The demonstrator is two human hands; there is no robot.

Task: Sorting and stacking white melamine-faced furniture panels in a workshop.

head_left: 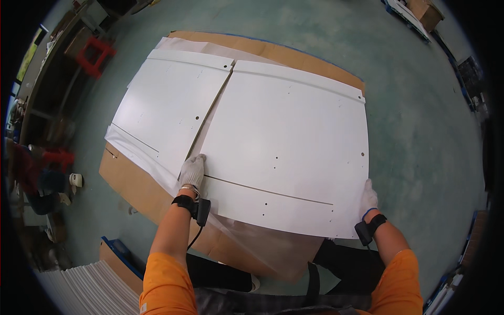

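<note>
Beyond orange sleeves (167, 283), left hand (192, 170) and right hand (369, 198) clamp fingers on right panel (299, 131).

Some fingers of the left hand (192, 170) and right hand (369, 197) are out of sight at the edges of the larger white panel (294, 128), their hold unclear. The lower edge crops a stack of white sheets (86, 289); the top crops a cardboard box (426, 14). A person (23, 176) at far left is blurred.
</note>
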